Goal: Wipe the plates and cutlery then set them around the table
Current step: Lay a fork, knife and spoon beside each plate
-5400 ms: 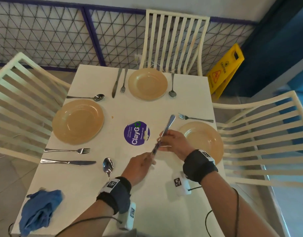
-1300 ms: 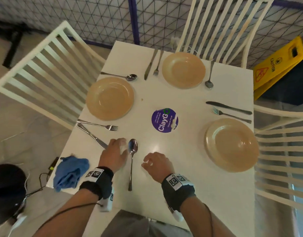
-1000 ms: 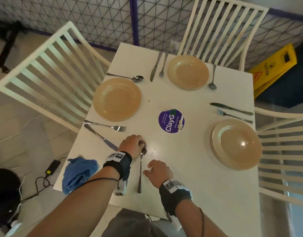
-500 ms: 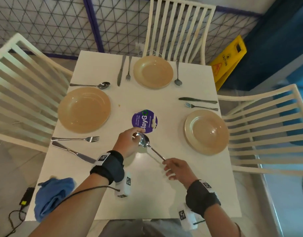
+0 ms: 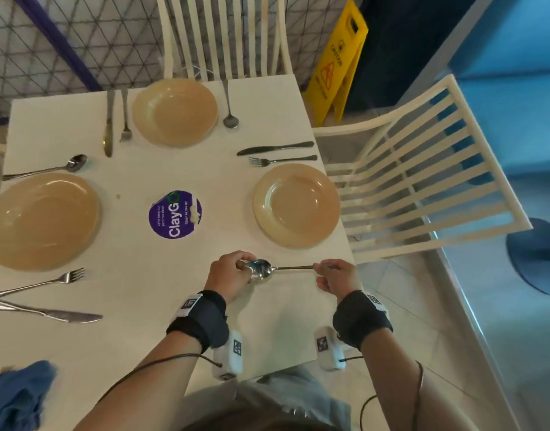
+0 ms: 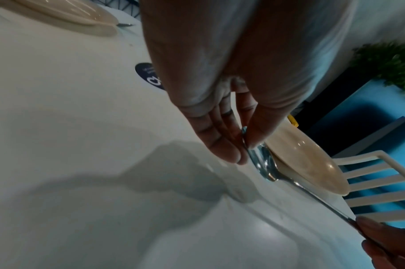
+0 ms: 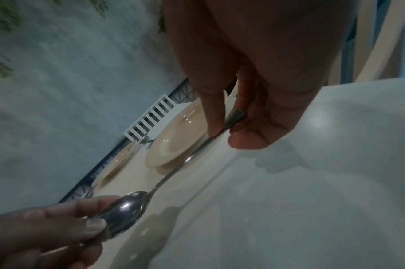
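Both hands share the polished steel spoon [image 5: 263, 270], your left hand [image 5: 230, 273] pinching its bowl and your right hand [image 5: 337, 275] its handle tip, just on your side of the tan round plate [image 5: 297, 205]; lower it level, parallel to the plate's near rim, then release both ends together.

Head cam overhead; wrist cams close-up

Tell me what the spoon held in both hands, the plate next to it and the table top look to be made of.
Spoon: polished metal, likely stainless steel; its bowl mirrors light. Plate: tan and glossy with bright highlights, either glazed ceramic or melamine; the look leaves it open. Table: smooth white top with a faint sheen, probably laminate or plastic.
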Demonstrator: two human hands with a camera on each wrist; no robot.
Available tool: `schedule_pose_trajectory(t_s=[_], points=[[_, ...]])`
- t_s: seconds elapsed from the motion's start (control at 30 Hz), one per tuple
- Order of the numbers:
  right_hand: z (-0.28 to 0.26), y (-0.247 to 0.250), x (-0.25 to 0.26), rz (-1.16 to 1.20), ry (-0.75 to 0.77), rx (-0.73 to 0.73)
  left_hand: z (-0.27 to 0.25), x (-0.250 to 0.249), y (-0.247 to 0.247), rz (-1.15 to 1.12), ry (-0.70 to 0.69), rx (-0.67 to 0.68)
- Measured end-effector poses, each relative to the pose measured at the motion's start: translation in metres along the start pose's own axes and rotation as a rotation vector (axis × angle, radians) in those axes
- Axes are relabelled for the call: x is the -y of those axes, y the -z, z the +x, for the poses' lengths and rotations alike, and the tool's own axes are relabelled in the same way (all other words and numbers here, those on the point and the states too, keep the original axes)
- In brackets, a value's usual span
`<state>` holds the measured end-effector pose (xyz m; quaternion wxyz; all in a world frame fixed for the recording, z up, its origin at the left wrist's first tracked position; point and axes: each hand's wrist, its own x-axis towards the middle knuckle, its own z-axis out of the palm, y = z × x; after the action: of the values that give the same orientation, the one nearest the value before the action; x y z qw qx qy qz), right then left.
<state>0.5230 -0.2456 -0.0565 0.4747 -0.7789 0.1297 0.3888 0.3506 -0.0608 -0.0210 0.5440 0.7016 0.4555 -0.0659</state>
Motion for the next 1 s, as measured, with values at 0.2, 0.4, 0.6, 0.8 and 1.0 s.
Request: schedule_pose_trajectory(t_s=[0.2,0.4,0.6,0.8,1.0], points=[[0.037,0.029,0.003,-0.261,0.138,-0.094,0.015,-0.016,-0.046,-0.007,0.078,-0.057],[0.053,0.042,0.009,-0.455,0.229,-0.131,0.021,-0.017,-0.070,-0.054,0.132,-0.108],[0.059,0.044,0.006,-0.502,0.291,-0.153,0.023,-0.013,-0.082,-0.084,0.141,-0.141],[0.059,0.047,0.004,-0.521,0.311,-0.166,0.027,-0.011,-0.084,-0.109,0.161,-0.160],[0.061,0.053,-0.002,-0.414,0.337,-0.141,0.026,-0.011,-0.088,-0.123,0.149,-0.161]])
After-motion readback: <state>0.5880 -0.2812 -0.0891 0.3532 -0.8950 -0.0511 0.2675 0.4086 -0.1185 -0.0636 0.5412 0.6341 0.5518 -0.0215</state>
